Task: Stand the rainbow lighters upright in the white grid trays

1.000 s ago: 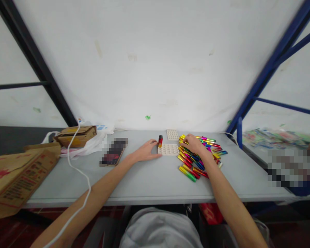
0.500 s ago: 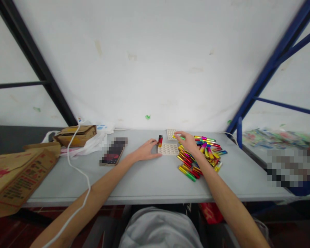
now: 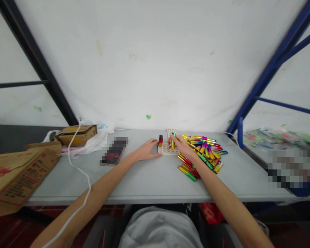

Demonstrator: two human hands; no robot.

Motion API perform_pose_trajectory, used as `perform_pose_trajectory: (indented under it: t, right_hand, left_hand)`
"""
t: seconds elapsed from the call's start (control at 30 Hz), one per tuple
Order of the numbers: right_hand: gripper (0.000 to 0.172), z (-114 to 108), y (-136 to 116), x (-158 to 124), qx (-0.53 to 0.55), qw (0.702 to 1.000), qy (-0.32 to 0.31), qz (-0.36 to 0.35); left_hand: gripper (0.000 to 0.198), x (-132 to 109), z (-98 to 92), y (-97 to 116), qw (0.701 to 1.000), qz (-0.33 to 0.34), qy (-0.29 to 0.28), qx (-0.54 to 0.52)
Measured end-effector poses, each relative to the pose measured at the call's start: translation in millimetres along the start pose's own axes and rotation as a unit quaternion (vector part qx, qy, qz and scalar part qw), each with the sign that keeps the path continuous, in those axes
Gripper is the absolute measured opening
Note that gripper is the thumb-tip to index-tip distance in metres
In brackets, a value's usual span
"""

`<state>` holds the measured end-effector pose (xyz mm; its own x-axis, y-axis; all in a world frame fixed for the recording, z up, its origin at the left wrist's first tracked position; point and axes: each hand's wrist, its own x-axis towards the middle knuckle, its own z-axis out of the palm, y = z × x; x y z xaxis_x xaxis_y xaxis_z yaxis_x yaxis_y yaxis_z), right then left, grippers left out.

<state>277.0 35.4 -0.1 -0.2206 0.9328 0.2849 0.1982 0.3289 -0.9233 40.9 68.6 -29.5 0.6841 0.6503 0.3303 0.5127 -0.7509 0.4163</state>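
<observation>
A red lighter [image 3: 160, 141] with a dark top stands upright at the back left of a cream tray [image 3: 166, 152] with rows of holes. My left hand [image 3: 147, 150] rests at the tray's left end, thumb and fingers spread apart, the thumb at the front corner. Above the tray's right part, my right hand [image 3: 181, 143] is closed on a green and gold lighter [image 3: 173, 141], held upright. I cannot tell whether its lower end touches the tray. To the right lies a loose pile of shiny lighters [image 3: 207, 151] in gold, red, green, purple and blue, partly behind my right forearm.
A second cream tray [image 3: 172, 131] lies behind, near the wall. Leftward are a phone [image 3: 115, 150], a plastic bag [image 3: 88, 146], a cardboard box [image 3: 76, 135] and a brown paper bag [image 3: 23, 175]. A white cable [image 3: 79, 168] crosses my left forearm. Blue frame bars [image 3: 263, 72] rise at right.
My right hand has moved left and slightly toward me from the far edge of the pile, and the lighter in it is now upright over the tray. My left hand has stayed in place.
</observation>
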Motion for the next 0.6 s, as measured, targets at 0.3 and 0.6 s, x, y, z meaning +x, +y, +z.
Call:
perform_pose_trajectory:
  t: [0.3,0.6]
  right_hand:
    - [0.057,13,4,0,-0.179,0.98,0.087,-0.009]
    - [0.039,16,8,1,-0.243,0.963,0.11,-0.024]
  left_hand:
    - [0.06,0,-0.2,1,1.0,0.004,-0.001,-0.002]
    - [0.057,0,2.4,-2,1.0,0.01,0.005,-0.005]
